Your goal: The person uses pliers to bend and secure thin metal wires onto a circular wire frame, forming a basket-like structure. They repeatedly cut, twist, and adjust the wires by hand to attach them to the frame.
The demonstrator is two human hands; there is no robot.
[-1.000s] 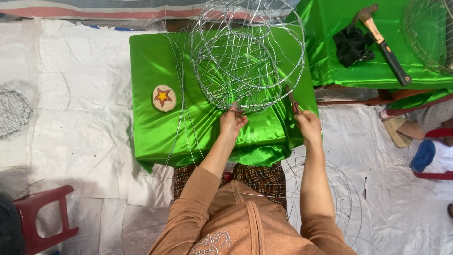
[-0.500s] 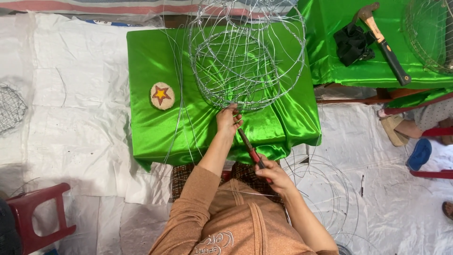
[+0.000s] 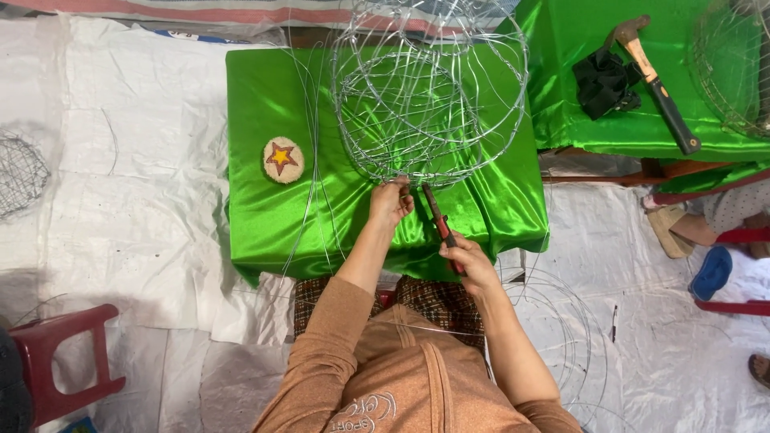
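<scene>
Wire work: left hand [image 3: 391,202] pinches the near rim of a springy, light, silver wire-frame basket [image 3: 429,92] on the green satin-draped surface [image 3: 265,216]; right hand [image 3: 469,261] grips red-handled pliers [image 3: 439,224].

Two hands at work: left hand [image 3: 391,200] on the rim of one round wire frame [image 3: 429,96], right hand [image 3: 467,261] gripping one pair of red-handled pliers [image 3: 439,223]. Two green-draped tables: near table [image 3: 265,216], far table [image 3: 577,120]. On the near one, one round pad with a star [image 3: 282,159]. On the far one, one hammer [image 3: 654,80], one black cloth [image 3: 603,82], one more wire frame [image 3: 734,64]. One dark wire ball [image 3: 20,172] at the left edge. One red stool [image 3: 60,361]. Loose wire hoops [image 3: 553,321] on the floor, perhaps three, too tangled to count.
</scene>
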